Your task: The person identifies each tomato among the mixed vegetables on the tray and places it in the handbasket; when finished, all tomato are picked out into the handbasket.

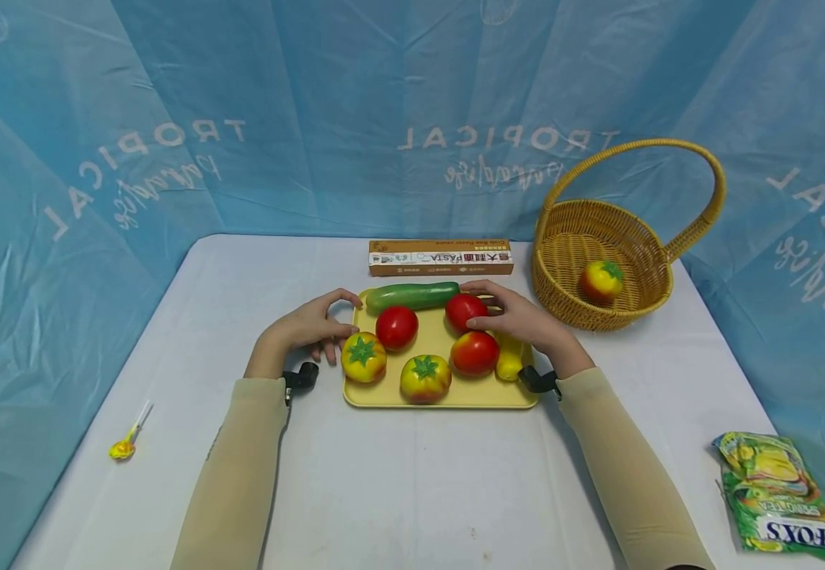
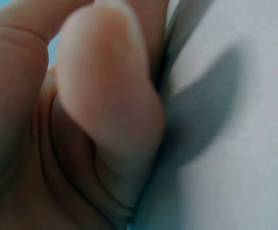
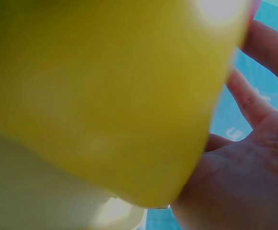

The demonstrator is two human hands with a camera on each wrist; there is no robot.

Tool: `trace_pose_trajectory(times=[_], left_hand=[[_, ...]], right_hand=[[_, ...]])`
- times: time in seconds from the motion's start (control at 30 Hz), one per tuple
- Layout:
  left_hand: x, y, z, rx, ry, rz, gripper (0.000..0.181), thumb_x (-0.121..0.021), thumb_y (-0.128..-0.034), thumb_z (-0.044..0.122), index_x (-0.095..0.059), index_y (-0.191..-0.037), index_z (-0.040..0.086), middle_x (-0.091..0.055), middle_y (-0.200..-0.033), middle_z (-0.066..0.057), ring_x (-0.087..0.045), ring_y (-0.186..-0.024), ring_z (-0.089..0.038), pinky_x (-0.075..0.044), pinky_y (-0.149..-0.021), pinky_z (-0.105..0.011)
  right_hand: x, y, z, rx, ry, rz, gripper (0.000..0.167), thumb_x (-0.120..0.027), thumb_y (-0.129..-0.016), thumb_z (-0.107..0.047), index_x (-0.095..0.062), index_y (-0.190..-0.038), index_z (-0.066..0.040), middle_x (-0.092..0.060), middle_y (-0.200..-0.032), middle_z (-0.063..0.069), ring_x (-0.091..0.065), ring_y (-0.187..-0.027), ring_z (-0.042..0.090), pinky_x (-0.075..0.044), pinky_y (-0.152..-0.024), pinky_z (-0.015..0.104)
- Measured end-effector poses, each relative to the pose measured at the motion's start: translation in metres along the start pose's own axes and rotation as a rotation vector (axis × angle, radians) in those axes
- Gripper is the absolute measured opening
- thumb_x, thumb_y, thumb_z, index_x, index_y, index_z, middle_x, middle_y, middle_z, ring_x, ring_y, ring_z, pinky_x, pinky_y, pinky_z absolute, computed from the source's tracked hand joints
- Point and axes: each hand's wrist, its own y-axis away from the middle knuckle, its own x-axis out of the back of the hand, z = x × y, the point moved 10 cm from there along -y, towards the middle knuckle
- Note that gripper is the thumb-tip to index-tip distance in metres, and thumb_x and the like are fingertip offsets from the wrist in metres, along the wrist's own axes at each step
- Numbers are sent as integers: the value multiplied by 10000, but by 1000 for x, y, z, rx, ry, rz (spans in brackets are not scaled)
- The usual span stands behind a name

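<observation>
On a pale yellow tray [image 1: 441, 401] lie a green cucumber [image 1: 412, 296], a red tomato [image 1: 397, 328] at the left, another red tomato [image 1: 461, 311] at the back right, a third, orange-red tomato [image 1: 475, 354] and two yellow-red tomatoes with green tops. My right hand [image 1: 519, 317] holds the back-right red tomato between thumb and fingers. Under that wrist lies a smooth yellow piece [image 3: 129, 120], its kind unclear, filling much of the right wrist view. My left hand [image 1: 306, 324] is at the tray's left edge, fingers bent, holding nothing visible; its thumb [image 2: 110, 81] looms in the left wrist view.
A wicker basket [image 1: 551, 289] with a tall handle stands at the back right, holding one yellow-red tomato [image 1: 601, 282]. Behind the tray lies a pasta box [image 1: 441, 258]. A lollipop [image 1: 127, 439] is at the left, a green FOX'S bag [image 1: 783, 499] at the front right.
</observation>
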Motion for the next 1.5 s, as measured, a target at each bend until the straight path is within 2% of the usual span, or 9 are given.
trace_pose_trajectory(times=[0.6,0.83,1.1,1.5], left_hand=[[0,-2,-1,-16,-13,5,596,-722,-1002,346,-403,-1500,269,-737,-774,-76,-708,-523,-212,-533,-499,-280],[0,-1,-1,-8,-14,4,604,-724,-1003,355,-398,-1505,269,-739,-780,-77,-718,-542,-224,-516,-503,-261],[1,-1,-1,-6,-12,5,603,-717,-1007,357,-397,-1510,267,-739,-782,-79,-723,-551,-234,-505,-501,-252],[0,-1,-1,-15,-15,10,593,-712,-1002,348,-402,-1502,273,-736,-777,-81,-723,-545,-240,-513,-500,-259]], right_hand=[[-1,-1,-1,6,59,-1,517,-719,-1020,-255,-535,-1503,-284,-560,-1529,112,-521,-1434,383,-442,-1194,586],[-1,2,-5,31,103,-5,522,-688,-1038,-224,-520,-1532,-244,-545,-1552,143,-535,-1415,416,-441,-1191,599],[-1,1,-4,33,134,4,522,-685,-1042,-222,-523,-1537,-254,-517,-1576,141,-535,-1418,402,-435,-1201,588],[1,2,-7,46,148,22,517,-688,-1041,-222,-534,-1533,-270,-571,-1527,128,-575,-1373,382,-482,-1165,564]])
